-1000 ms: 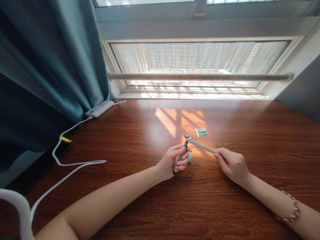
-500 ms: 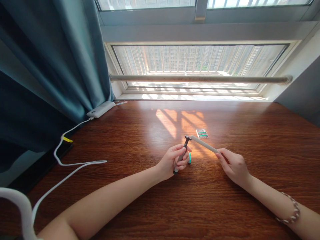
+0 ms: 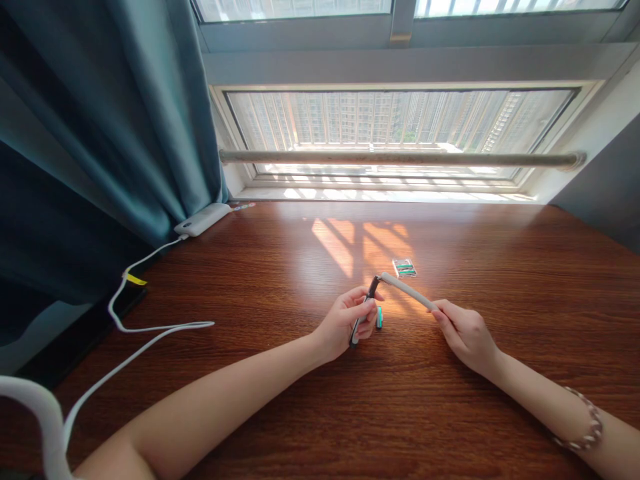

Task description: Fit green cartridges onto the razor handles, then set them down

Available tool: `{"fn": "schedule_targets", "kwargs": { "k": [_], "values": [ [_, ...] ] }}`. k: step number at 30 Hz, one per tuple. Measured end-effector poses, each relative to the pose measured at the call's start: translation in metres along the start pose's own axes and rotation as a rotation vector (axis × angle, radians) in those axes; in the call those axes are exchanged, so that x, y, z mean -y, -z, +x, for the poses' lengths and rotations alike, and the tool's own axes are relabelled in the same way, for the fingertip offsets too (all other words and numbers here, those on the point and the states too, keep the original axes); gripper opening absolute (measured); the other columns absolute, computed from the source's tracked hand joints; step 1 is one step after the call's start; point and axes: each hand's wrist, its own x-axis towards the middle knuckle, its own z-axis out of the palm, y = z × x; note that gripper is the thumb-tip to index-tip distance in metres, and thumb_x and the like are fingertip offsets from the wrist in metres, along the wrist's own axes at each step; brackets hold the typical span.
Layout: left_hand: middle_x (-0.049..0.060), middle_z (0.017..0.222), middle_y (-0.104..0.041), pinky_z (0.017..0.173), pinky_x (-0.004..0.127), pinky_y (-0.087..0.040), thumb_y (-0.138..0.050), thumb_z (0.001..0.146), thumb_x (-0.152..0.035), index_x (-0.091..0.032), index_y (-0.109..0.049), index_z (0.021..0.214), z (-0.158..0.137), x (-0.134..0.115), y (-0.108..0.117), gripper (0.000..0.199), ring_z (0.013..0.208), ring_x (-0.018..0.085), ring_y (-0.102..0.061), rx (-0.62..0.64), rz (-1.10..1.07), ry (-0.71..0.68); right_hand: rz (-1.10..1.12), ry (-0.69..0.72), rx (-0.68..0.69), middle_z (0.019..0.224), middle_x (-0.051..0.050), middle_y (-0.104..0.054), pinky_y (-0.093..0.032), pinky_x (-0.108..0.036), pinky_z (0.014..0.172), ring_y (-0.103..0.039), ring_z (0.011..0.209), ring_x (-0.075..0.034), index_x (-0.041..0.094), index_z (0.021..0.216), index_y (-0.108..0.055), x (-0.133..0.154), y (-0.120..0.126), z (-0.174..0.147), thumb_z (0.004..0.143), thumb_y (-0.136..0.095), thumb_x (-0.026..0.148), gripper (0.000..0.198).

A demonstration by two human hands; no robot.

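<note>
My left hand (image 3: 353,317) is wrapped round the handle of a black and grey razor (image 3: 371,291), which tilts up and away from me. From the right, my right hand (image 3: 463,330) pinches one end of a slim pale grey stick (image 3: 407,289). The stick's far tip lies against the razor's head and partly covers it; whether that tip has bristles I cannot make out. Just right of my left fingers, a small turquoise piece (image 3: 379,317) sits on the table. Beyond the stick lies a small clear case (image 3: 404,268) with green-striped razor cartridges in it.
The brown wooden table (image 3: 500,267) runs back to a window with a horizontal rail (image 3: 400,159). At the left are a white power strip (image 3: 203,219), its white cable (image 3: 150,329), a yellow tag (image 3: 135,279) and a blue curtain (image 3: 150,100).
The razor has turned in my left hand, so its head now shows more edge-on. The stick's tip has shifted slightly against the head. The case and turquoise piece have stayed put.
</note>
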Motion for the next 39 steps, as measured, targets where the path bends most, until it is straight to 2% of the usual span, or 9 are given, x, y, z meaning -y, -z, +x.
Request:
{"fn": "schedule_targets", "kwargs": {
  "k": [8, 14, 22, 28, 32, 35, 39],
  "values": [
    [-0.004, 0.057, -0.044, 0.041, 0.020, -0.017, -0.052, 0.079, -0.033, -0.016, -0.055, 0.090, 0.0005, 0.0007, -0.0009, 0.020, 0.041, 0.004, -0.032, -0.033, 0.016, -0.020, 0.023, 0.003, -0.021, 0.054, 0.003, -0.047, -0.033, -0.022, 0.048, -0.046, 0.046, -0.010, 0.018, 0.081, -0.052, 0.0006, 0.0005, -0.0007, 0.088, -0.036, 0.023, 0.018],
    [-0.003, 0.058, -0.045, 0.044, 0.020, -0.020, -0.059, 0.075, -0.034, -0.016, -0.055, 0.089, -0.0007, 0.0004, -0.0014, 0.023, 0.045, 0.005, -0.035, -0.074, 0.030, -0.023, 0.021, 0.029, -0.005, 0.054, 0.002, -0.048, -0.034, -0.022, 0.048, -0.047, 0.045, -0.011, 0.018, 0.077, -0.050, 0.0016, 0.0007, -0.0010, 0.088, -0.035, 0.024, 0.020],
    [-0.003, 0.058, -0.045, 0.045, 0.021, -0.020, -0.057, 0.076, -0.031, -0.017, -0.056, 0.090, -0.0001, 0.0025, 0.0001, 0.020, 0.046, 0.006, -0.035, -0.070, 0.056, -0.039, 0.014, 0.031, -0.011, 0.053, 0.003, -0.045, -0.032, -0.022, 0.048, -0.045, 0.044, -0.010, 0.018, 0.078, -0.049, 0.0043, 0.0017, -0.0014, 0.088, -0.035, 0.022, 0.018],
    [-0.002, 0.058, -0.045, 0.047, 0.022, -0.022, -0.058, 0.076, -0.034, -0.016, -0.058, 0.093, 0.0001, 0.0036, 0.0000, 0.024, 0.049, 0.007, -0.037, -0.088, 0.102, -0.079, 0.018, 0.048, 0.005, 0.052, 0.003, -0.045, -0.033, -0.022, 0.047, -0.044, 0.043, -0.010, 0.018, 0.074, -0.049, 0.0031, 0.0011, -0.0012, 0.088, -0.035, 0.023, 0.020],
    [-0.002, 0.059, -0.045, 0.049, 0.022, -0.023, -0.060, 0.074, -0.033, -0.016, -0.060, 0.094, 0.0002, 0.0031, -0.0005, 0.026, 0.052, 0.008, -0.038, -0.122, 0.133, -0.117, 0.021, 0.016, -0.039, 0.052, 0.003, -0.046, -0.033, -0.022, 0.046, -0.045, 0.042, -0.010, 0.018, 0.077, -0.050, 0.0031, 0.0010, -0.0014, 0.088, -0.034, 0.023, 0.020],
    [-0.002, 0.058, -0.045, 0.050, 0.023, -0.023, -0.061, 0.074, -0.033, -0.015, -0.061, 0.095, 0.0003, 0.0031, -0.0007, 0.027, 0.052, 0.008, -0.037, -0.131, 0.146, -0.132, 0.020, 0.053, -0.019, 0.052, 0.003, -0.046, -0.033, -0.022, 0.047, -0.045, 0.043, -0.010, 0.018, 0.077, -0.051, 0.0040, 0.0009, -0.0015, 0.088, -0.034, 0.023, 0.020],
    [-0.002, 0.058, -0.044, 0.051, 0.023, -0.024, -0.059, 0.076, -0.032, -0.015, -0.061, 0.096, 0.0001, 0.0029, -0.0011, 0.027, 0.053, 0.008, -0.037, -0.128, 0.163, -0.147, 0.012, 0.000, -0.033, 0.052, 0.003, -0.044, -0.032, -0.022, 0.047, -0.045, 0.043, -0.010, 0.018, 0.079, -0.051, 0.0046, 0.0009, -0.0013, 0.088, -0.034, 0.023, 0.019]
  ]
}}
